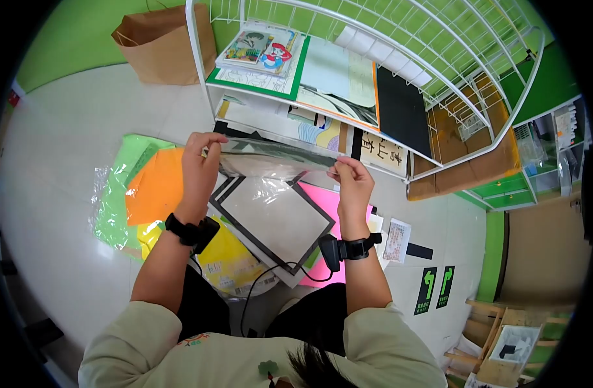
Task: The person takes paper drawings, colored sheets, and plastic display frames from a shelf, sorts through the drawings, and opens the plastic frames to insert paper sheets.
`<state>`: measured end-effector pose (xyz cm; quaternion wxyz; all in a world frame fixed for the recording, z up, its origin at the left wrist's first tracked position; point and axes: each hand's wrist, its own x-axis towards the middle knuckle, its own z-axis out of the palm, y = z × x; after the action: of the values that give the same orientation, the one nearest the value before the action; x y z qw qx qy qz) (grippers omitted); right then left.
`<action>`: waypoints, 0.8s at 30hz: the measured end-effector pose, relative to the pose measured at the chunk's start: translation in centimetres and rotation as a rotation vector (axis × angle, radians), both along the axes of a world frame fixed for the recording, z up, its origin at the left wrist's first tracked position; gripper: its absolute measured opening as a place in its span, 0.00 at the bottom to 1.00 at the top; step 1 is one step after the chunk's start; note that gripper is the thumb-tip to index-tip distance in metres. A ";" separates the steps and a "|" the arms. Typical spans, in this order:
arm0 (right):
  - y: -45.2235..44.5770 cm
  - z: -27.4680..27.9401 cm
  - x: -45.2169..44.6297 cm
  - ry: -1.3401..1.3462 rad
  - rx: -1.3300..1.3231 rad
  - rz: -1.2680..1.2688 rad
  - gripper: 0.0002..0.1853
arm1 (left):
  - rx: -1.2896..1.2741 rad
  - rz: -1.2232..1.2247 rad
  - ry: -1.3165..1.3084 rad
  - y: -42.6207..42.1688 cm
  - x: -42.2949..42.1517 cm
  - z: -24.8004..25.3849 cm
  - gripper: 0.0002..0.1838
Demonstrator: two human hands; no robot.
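My left hand (201, 165) and my right hand (354, 187) pinch the two upper ends of a clear plastic bag (280, 156), which is pulled taut between them. Light glints off its film, and a dark band runs along its upper part. Below it lies a pale grey sheet with a dark border (274, 220), partly seen through the film. Bright pink paper (325, 200) sticks out from beneath that sheet on the right. A yellow plastic-wrapped pack (228, 258) lies close to my knees, under my left forearm.
Orange paper (155, 184) and green paper in clear wrapping (118, 210) lie on the floor at left. Ahead stands a white wire rack (202, 64) with drawings and boards. A brown paper bag (167, 48) is beside it. Green exit-arrow signs (426, 291) mark the floor at right.
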<state>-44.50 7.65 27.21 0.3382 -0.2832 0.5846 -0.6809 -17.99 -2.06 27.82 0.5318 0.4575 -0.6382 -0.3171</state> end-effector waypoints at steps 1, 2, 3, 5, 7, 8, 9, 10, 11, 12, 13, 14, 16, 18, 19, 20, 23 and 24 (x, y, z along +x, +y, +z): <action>0.0 0.3 0.1 0.002 0.019 -0.001 0.07 | -0.023 0.001 -0.035 0.0 0.0 0.2 0.06; 0.1 0.0 -0.1 0.006 0.031 -0.006 0.07 | -0.046 0.000 -0.070 0.0 0.0 0.4 0.06; 0.0 -0.4 -0.4 0.010 0.043 -0.009 0.07 | -0.032 0.005 -0.155 0.1 0.2 0.3 0.09; 0.0 -0.4 -0.5 0.057 0.091 -0.033 0.08 | -0.336 0.147 -0.467 0.2 -0.3 1.4 0.11; 0.2 -0.6 -0.7 0.078 0.097 -0.029 0.08 | -0.523 0.104 -0.622 1.0 -0.5 2.7 0.12; 0.1 -0.5 -0.4 0.081 0.095 -0.027 0.08 | -0.568 -0.003 -0.610 1.2 -0.7 3.5 0.13; 0.0 0.0 -0.2 0.060 0.081 -0.044 0.08 | -0.613 -0.112 -0.593 1.5 -1.0 3.9 0.14; 0.0 0.3 0.0 0.040 0.077 -0.041 0.08 | -0.572 -0.221 -0.607 1.9 -1.4 3.7 0.14; -0.1 0.7 0.0 0.023 0.072 -0.039 0.09 | -0.531 -0.328 -0.617 2.3 -1.8 3.4 0.14; 0.0 0.9 0.0 0.009 0.069 -0.038 0.09 | -0.487 -0.436 -0.623 2.7 -2.1 3.0 0.14; 0.0 0.9 0.0 -0.006 0.077 -0.029 0.09 | -0.521 -0.454 -0.642 2.5 -2.3 2.4 0.13; 0.0 0.9 0.0 -0.014 0.090 -0.027 0.09 | -0.528 -0.440 -0.656 2.1 -2.2 1.9 0.12; 0.0 0.7 -0.1 -0.027 0.115 -0.021 0.09 | -0.544 -0.411 -0.685 1.4 -1.9 1.2 0.10; 0.0 0.5 -0.3 -0.025 0.126 -0.021 0.09 | -0.440 -0.380 -0.667 1.5 -2.0 1.0 0.10; 0.0 0.4 -0.4 -0.023 0.132 -0.020 0.09 | -0.388 -0.364 -0.658 1.5 -2.0 1.0 0.10; 0.1 0.2 -0.7 0.060 0.154 -0.024 0.09 | -0.394 -0.353 -0.624 1.7 -2.2 1.0 0.11; 0.2 1.1 -0.4 0.707 0.146 -0.155 0.12 | -0.423 -0.322 -0.592 1.9 -2.5 1.3 0.13; 0.5 2.9 0.6 1.188 0.085 -0.276 0.14 | -0.437 -0.311 -0.627 1.8 -2.4 1.4 0.13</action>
<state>-43.94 8.15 30.12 -0.1260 -0.5223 0.7311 -0.4204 -20.35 -0.24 29.20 0.3417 0.3065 -0.8832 -0.0960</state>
